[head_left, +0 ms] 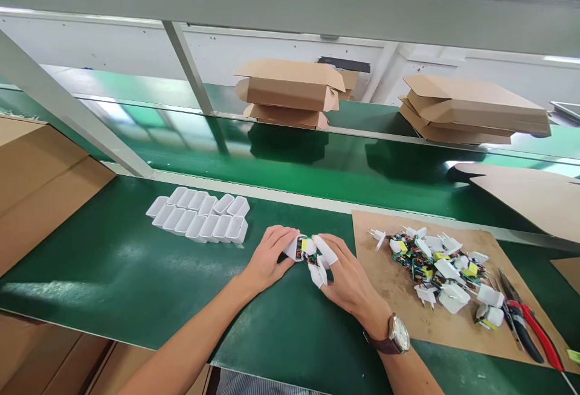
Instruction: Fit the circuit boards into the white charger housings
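My left hand [274,257] is closed around a white plastic charger case [292,249], held a little above the green bench. My right hand [347,274], with white covers on the thumb and a finger, grips a small circuit board [310,250] with a yellow part on it. The board is at the mouth of the case; how far it sits inside I cannot tell. To the left, several white charger cases [199,217] stand in two rows. A pile of circuit boards with white plug parts [435,262] lies right of my right hand.
The pile rests on a brown cardboard sheet [376,310]. Red-and-black pliers [521,316] lie at its right end. Flattened cardboard boxes [290,90] and more cardboard [480,108] are on the ledge behind the green belt [344,171]. A large carton [45,171] stands at left.
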A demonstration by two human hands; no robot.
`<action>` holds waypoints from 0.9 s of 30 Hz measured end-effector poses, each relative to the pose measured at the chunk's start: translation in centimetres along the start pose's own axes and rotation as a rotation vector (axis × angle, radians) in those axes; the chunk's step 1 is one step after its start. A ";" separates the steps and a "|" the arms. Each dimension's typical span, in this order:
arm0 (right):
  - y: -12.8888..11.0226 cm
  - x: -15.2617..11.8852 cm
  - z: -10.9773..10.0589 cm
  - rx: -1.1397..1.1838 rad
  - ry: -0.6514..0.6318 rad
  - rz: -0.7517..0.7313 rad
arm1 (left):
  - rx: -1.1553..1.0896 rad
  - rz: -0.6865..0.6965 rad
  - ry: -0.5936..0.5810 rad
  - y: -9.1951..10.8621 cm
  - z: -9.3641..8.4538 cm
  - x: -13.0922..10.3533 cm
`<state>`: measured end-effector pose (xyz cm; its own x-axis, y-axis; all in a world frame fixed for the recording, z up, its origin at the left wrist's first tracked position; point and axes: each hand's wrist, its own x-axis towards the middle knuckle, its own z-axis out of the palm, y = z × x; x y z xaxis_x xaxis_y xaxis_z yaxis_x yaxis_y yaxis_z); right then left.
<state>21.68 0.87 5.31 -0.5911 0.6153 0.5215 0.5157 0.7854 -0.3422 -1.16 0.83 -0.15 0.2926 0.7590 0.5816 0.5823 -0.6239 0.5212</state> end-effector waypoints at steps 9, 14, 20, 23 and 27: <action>0.1 -0.2 0.4 0.000 0.021 0.003 | 0.006 0.016 -0.010 0.0 -0.1 0.2; 0.1 -0.4 0.9 0.002 0.007 -0.029 | -0.138 -0.031 -0.112 0.1 0.0 -0.2; 0.9 -0.8 1.1 0.160 0.032 0.098 | -0.308 -0.224 -0.153 0.4 0.2 -0.6; 1.4 -0.8 2.0 0.201 0.025 0.099 | -0.484 -0.331 -0.140 0.4 0.2 -0.5; 1.7 -0.7 3.5 0.181 -0.009 0.014 | -0.675 -0.420 -0.155 0.5 -0.1 -0.3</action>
<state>20.78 2.00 1.65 -0.5903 0.6263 0.5093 0.4042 0.7754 -0.4852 -1.00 0.26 -0.02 0.2819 0.9412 0.1860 0.0984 -0.2212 0.9703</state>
